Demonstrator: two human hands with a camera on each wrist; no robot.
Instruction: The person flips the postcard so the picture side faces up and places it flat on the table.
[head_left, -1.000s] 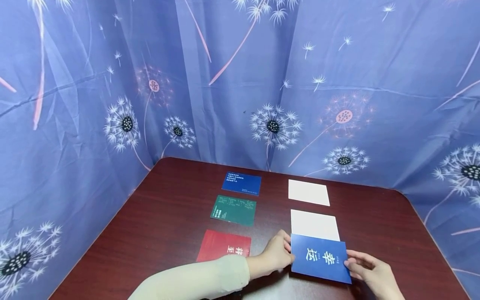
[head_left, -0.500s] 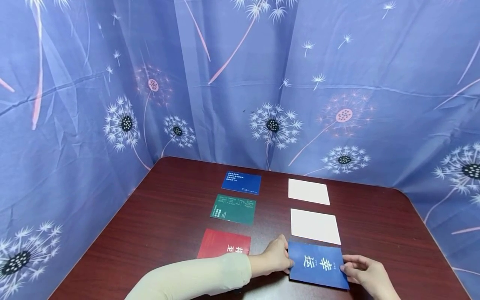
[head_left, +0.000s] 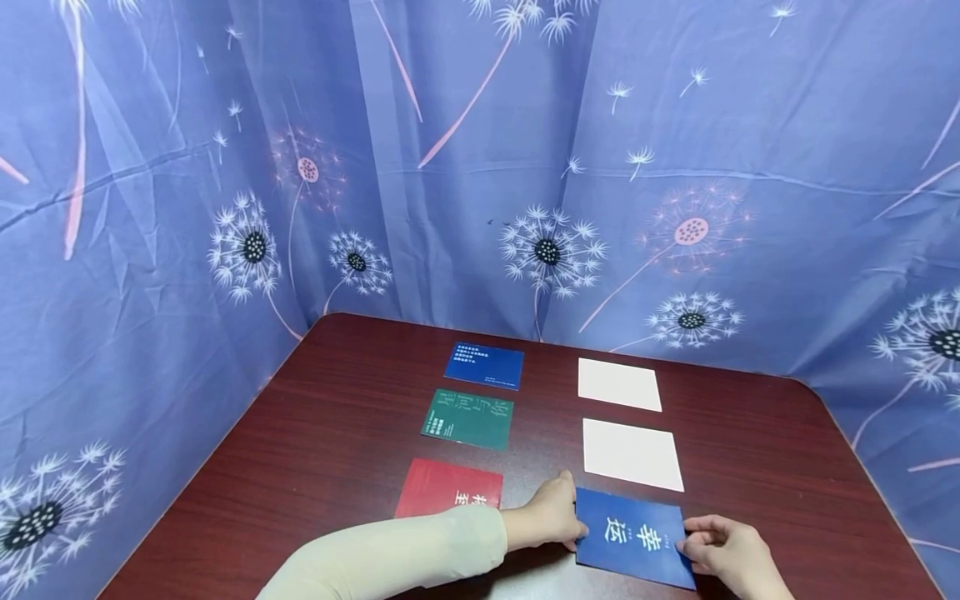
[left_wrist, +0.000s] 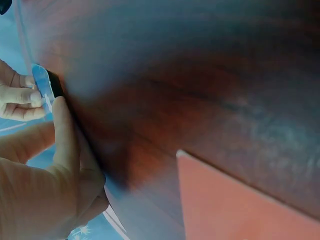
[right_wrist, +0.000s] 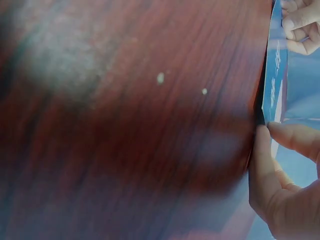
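Observation:
A blue card (head_left: 628, 557) with large white Chinese characters is at the near right of the table in the head view, its characters turned sideways. My left hand (head_left: 550, 512) pinches its left edge, thumb on the printed face. At the opposite edge, my right hand (head_left: 727, 552) holds the card between thumb and fingers. The right wrist view shows the blue card (right_wrist: 274, 65) almost edge-on, a dark gap between it and the table. Just beyond it lies a white card (head_left: 632, 454). A red card (head_left: 442, 487), partly covered by my left sleeve, lies to the left.
Behind the red card lie a green card (head_left: 467, 419) and another blue card (head_left: 483, 365) with small white text. A second white card (head_left: 618, 384) is at the back right. The dark red wooden table (head_left: 322, 417) meets a blue dandelion-print curtain (head_left: 465, 208) behind and at the left.
Both hands have brought the blue card nearer to me and slightly left, lowering it. The near edge of the closer white card, covered before, now shows.

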